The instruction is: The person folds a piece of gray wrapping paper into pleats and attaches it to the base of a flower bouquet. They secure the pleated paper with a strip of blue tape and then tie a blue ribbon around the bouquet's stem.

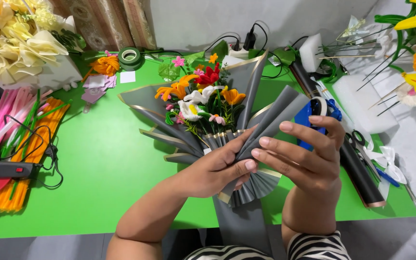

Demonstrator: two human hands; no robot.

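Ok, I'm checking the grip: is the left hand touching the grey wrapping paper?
Touching. The head view shows the left hand clasping the gathered grey wrapping paper, its fingers lying across the folds.
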